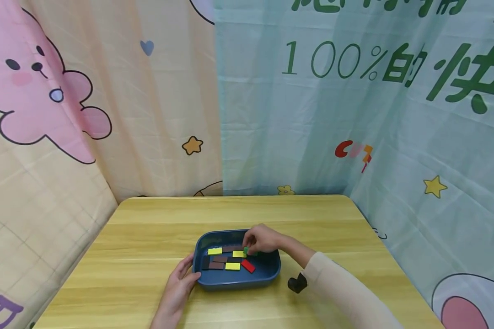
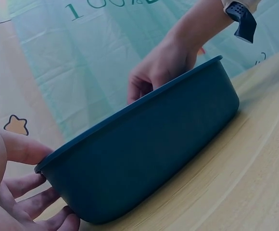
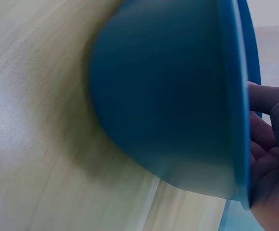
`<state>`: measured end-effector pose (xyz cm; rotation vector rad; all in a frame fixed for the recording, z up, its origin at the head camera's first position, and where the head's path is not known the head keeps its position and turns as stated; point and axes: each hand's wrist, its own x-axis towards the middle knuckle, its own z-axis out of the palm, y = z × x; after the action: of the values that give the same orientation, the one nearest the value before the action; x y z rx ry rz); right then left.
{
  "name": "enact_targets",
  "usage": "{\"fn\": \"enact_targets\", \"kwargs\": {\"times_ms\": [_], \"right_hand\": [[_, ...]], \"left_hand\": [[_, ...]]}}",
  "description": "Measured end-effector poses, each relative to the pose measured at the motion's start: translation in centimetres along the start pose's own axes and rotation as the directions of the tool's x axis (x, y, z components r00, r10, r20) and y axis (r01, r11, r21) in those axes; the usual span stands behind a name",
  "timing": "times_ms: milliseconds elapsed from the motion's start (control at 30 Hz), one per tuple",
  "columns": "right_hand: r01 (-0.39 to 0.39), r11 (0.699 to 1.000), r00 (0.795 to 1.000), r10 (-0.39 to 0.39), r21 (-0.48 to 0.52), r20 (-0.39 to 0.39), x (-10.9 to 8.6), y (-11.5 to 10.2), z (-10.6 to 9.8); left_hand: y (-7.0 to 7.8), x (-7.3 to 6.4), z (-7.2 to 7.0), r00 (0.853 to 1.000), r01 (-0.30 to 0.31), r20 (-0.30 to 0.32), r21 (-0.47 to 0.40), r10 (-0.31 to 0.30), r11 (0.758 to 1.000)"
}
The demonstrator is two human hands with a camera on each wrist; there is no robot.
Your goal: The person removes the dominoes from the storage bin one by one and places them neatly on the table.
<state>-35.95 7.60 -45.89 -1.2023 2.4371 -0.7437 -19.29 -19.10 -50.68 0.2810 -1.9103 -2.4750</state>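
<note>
A dark blue oblong basin (image 1: pixel 238 287) stands on the table. At its left end my left hand (image 1: pixel 179 285) holds the rim, thumb over the edge and fingers against the outer wall (image 2: pixel 130 159). My right hand (image 1: pixel 263 238) reaches in over the far right side and pinches a small green block (image 1: pixel 245 250). Flat blocks lie on the basin floor: several yellow (image 1: pixel 232 266) and brown (image 1: pixel 216 265) ones, black (image 1: pixel 206 262) ones and a tilted red block (image 1: pixel 248 266). In the right wrist view the basin wall (image 3: pixel 168 96) hides the fingertips.
The wooden table (image 1: pixel 156 224) extends around the basin on all sides. Printed curtains (image 1: pixel 284 123) hang behind it and at both sides. A black object (image 1: pixel 298 283) hangs by the right sleeve (image 1: pixel 337 283).
</note>
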Motion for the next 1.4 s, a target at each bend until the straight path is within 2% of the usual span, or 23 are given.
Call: {"fn": "enact_targets", "kwargs": {"times_ms": [300,433,567,767,900,1100,1267,1400], "right_hand": [[-0.036,0.981,0.99,0.061,0.19,-0.126,-1.1,0.6,-1.3],[-0.032,0.979,0.984,0.066,0.204,-0.164,-1.9,0.5,-2.0],[-0.065,0.976,0.977,0.105,0.208,-0.185,-2.7,0.9,-2.5],[-0.095,0.955,0.965,0.158,0.281,-0.21,-3.9,1.7,-3.3],[-0.101,0.928,0.958,0.188,0.359,-0.216,-4.7,2.4,-3.8],[-0.127,0.867,0.93,0.273,0.483,-0.247,-6.5,4.1,-4.1],[-0.135,0.824,0.919,0.311,0.55,-0.242,-7.9,5.8,-3.8],[-0.16,0.818,0.901,0.349,0.553,-0.256,-9.0,7.2,-3.0]], "left_hand": [[-0.2,0.2,0.4,1.0,0.002,0.019,0.007,-0.002,1.0],[-0.3,0.3,0.5,1.0,0.011,0.016,0.024,-0.011,1.0],[-0.3,0.3,0.4,1.0,0.017,0.019,0.032,-0.017,0.999],[-0.4,0.4,0.1,1.0,0.016,0.012,0.025,-0.016,1.0],[-0.3,0.4,-0.1,1.0,0.015,0.005,0.03,-0.016,0.999],[-0.2,0.5,-0.2,1.0,0.012,0.019,0.024,-0.012,1.0],[-0.4,0.5,-0.1,1.0,0.011,0.016,0.016,-0.011,1.0],[-0.4,0.5,0.0,1.0,0.005,0.018,0.021,-0.006,1.0]]}}
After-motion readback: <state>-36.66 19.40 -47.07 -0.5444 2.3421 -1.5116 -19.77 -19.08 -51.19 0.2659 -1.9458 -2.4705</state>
